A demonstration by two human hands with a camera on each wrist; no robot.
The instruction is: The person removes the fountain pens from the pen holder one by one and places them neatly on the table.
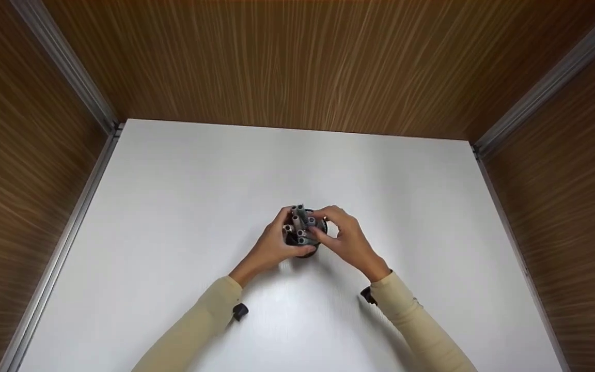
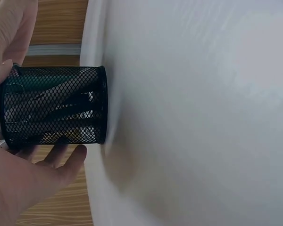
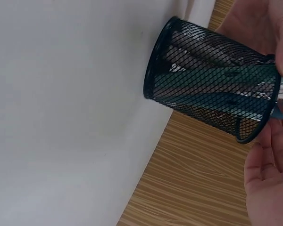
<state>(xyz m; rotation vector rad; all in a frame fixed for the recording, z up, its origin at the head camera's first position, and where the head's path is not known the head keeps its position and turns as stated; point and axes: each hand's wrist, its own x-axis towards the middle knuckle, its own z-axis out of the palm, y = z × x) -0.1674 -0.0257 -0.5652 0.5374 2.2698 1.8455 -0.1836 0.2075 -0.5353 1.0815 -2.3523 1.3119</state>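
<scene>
Two hands meet at a black mesh pen cup (image 1: 305,243) standing upright near the middle of the white tabletop (image 1: 173,206), its open mouth facing up. The left hand (image 1: 271,248) curls round the cup's left wall, holding it. The right hand (image 1: 346,240) pinches the top of one of the grey pens (image 1: 301,223) that fill the cup, their long axes roughly vertical, tips splayed outward. No writing can be read on cup or pens.
</scene>
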